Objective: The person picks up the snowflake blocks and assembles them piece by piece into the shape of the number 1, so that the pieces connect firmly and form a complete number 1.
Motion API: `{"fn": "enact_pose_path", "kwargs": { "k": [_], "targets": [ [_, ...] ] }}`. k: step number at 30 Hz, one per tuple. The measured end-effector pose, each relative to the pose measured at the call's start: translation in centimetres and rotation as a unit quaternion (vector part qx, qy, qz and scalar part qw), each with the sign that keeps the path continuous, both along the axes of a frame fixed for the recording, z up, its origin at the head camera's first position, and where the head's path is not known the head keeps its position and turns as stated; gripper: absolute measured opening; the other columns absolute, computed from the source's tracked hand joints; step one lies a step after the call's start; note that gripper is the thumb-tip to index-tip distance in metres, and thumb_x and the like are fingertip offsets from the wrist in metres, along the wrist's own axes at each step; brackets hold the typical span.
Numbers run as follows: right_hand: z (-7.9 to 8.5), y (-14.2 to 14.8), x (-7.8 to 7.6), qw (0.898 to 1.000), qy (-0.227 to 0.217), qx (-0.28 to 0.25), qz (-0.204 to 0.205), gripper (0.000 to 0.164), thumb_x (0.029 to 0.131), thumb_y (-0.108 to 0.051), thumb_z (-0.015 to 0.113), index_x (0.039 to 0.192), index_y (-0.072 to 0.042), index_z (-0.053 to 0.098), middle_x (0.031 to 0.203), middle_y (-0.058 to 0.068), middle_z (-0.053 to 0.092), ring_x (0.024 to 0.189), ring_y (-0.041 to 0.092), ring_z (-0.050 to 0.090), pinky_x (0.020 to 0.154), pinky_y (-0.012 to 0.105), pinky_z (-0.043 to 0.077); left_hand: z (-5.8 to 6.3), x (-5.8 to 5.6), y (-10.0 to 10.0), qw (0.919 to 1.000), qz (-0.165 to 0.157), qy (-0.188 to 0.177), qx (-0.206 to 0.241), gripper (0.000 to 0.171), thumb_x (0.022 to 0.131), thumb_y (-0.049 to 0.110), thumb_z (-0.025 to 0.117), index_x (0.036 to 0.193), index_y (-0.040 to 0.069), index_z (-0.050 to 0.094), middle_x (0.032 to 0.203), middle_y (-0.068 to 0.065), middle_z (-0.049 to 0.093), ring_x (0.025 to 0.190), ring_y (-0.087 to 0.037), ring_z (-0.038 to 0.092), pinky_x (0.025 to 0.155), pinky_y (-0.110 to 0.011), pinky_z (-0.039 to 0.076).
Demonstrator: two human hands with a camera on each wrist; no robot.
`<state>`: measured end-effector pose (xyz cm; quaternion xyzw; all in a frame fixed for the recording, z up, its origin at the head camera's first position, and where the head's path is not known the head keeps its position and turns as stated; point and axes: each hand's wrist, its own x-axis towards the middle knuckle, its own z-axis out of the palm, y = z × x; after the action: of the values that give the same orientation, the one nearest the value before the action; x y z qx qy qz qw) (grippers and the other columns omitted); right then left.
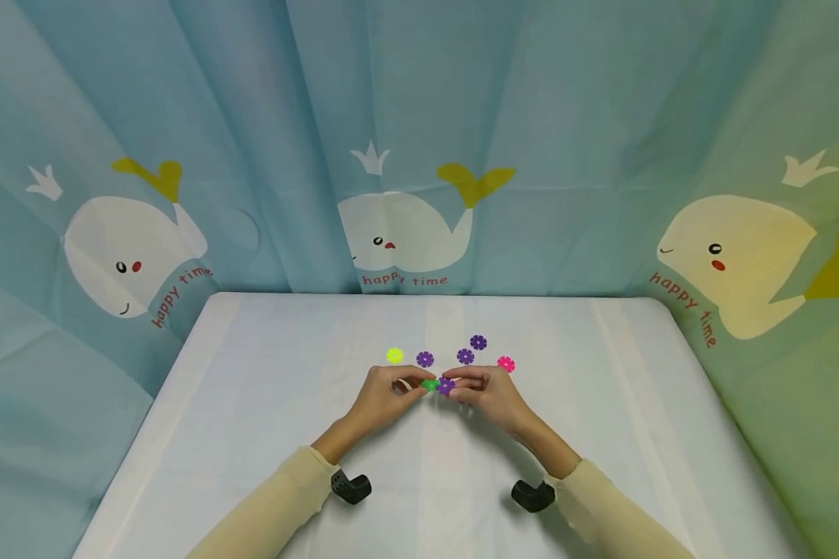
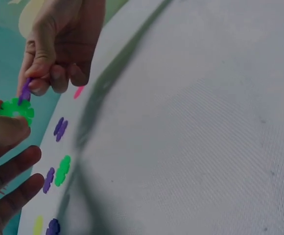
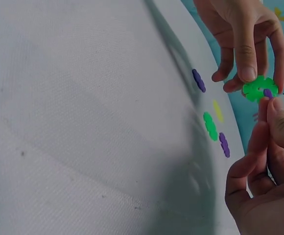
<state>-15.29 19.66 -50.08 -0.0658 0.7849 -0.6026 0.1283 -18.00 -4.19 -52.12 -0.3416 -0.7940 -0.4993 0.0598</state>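
Note:
Above the white table [image 1: 419, 481], my left hand [image 1: 386, 397] pinches a green flower-shaped interlocking disc [image 1: 429, 385] between thumb and fingers. Facing it, my right hand [image 1: 492, 394] pinches a purple interlocking disc [image 1: 445, 386]. In the left wrist view the purple disc [image 2: 25, 92] meets the rim of the green disc [image 2: 9, 108] at an angle. From the right wrist the green disc [image 3: 253, 90] shows nearly its full face, while fingertips cover most of the purple one. How deep their slots engage, I cannot tell.
Beyond the hands lie loose discs: yellow [image 1: 395, 355], purple [image 1: 425, 359], two more purple [image 1: 465, 356] and pink [image 1: 506, 364]. A loose green disc [image 2: 62, 171] and a dark purple disc [image 2: 53, 226] also lie there. A whale-print curtain [image 1: 566, 155] borders the table.

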Motion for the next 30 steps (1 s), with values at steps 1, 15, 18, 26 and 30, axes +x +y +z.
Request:
{"fn": "enact_pose_path", "kwargs": {
  "k": [1,15,18,26,30],
  "targets": [
    [0.0,0.0,0.0,1.000,-0.005,-0.002,-0.001,0.030,0.094,-0.008,0.074,0.123,0.001,0.072,0.098,0.016,0.077,0.087,0.029,0.070,0.068,0.030,0.052,-0.1,0.0,0.0,1.0000,-0.001,0.005,-0.001,0.021,0.090,0.001,0.077,0.109,0.010,0.079,0.098,-0.004,0.078,0.081,-0.011,0.071,0.068,-0.026,0.058],
    [-0.5,0.5,-0.3,0.999,-0.029,-0.006,0.034,0.040,0.095,-0.014,0.075,0.132,0.000,0.067,0.104,0.023,0.075,0.077,0.028,0.065,0.065,0.032,0.053,-0.4,0.2,-0.4,0.9998,0.003,-0.017,0.012,0.021,0.089,0.000,0.077,0.107,0.011,0.080,0.091,-0.004,0.077,0.076,-0.010,0.069,0.065,-0.027,0.058],
    [-0.3,1.1,-0.4,0.999,0.001,0.021,0.036,0.045,0.094,-0.017,0.076,0.135,-0.001,0.065,0.103,0.020,0.075,0.078,0.034,0.066,0.065,0.032,0.053,-0.5,0.1,-0.8,0.9984,0.022,-0.047,0.020,0.022,0.088,0.002,0.078,0.107,0.014,0.080,0.092,-0.002,0.077,0.077,-0.011,0.068,0.067,-0.026,0.057],
    [-0.1,4.4,-0.5,0.983,0.130,0.131,0.008,0.036,0.091,-0.010,0.078,0.126,-0.001,0.070,0.092,0.005,0.076,0.078,0.025,0.069,0.068,0.027,0.052,-0.4,-0.2,-1.9,0.9922,0.054,-0.107,0.035,0.025,0.087,0.002,0.080,0.110,0.009,0.079,0.093,0.000,0.077,0.080,-0.016,0.070,0.070,-0.027,0.056],
    [-0.2,6.6,-0.7,0.970,0.168,0.173,-0.013,0.034,0.090,-0.007,0.079,0.123,-0.002,0.071,0.094,0.006,0.076,0.076,0.017,0.068,0.067,0.027,0.053,-0.1,-0.3,-2.5,0.9890,0.065,-0.130,0.028,0.026,0.087,0.003,0.080,0.112,0.009,0.079,0.092,0.001,0.075,0.081,-0.015,0.069,0.072,-0.027,0.056]
  ]
}}
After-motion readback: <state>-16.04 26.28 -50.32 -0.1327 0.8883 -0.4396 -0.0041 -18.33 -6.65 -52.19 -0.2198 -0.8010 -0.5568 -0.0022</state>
